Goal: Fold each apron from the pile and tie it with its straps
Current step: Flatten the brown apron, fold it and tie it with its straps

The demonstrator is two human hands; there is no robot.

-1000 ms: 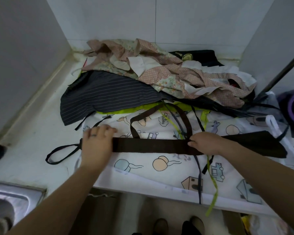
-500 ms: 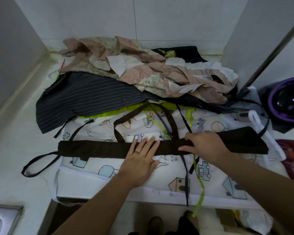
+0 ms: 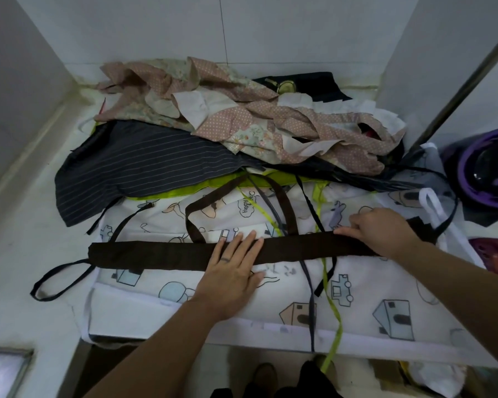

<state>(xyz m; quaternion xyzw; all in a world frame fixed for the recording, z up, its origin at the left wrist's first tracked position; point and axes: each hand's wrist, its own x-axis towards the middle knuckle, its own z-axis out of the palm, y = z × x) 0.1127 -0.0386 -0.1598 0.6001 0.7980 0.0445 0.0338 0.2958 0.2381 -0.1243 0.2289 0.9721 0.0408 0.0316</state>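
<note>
Work surface: a white counter [image 3: 26,254] set in a tiled corner. The brown apron [image 3: 167,252] lies folded into a long narrow band running left to right across the near half of the counter, on top of a white cartoon-print apron [image 3: 357,285] spread flat beneath it. The left hand [image 3: 233,271] lies flat on the middle of the band, fingers straight and slightly spread, palm pressing down (a ring shows on one finger). The right hand [image 3: 383,232] sits on the band further right, its fingers curled over the far edge and gripping the fabric there; the thumb is not clearly visible. The brown neck loop [image 3: 285,208] arches away from the band's far edge, between the two hands. A dark waist strap [image 3: 58,282] trails off the band's left end in a loose loop onto bare counter. A lime-green strap [image 3: 332,308] and a thin dark strap [image 3: 309,285] run under the band and hang over the near edge. Beyond the band, a dark pinstriped apron [image 3: 133,170] lies to the left, and a heap of pink dotted and floral aprons [image 3: 242,116] is piled against the far wall. A purple round object [image 3: 472,179] sits at the far right, partly out of frame.
</note>
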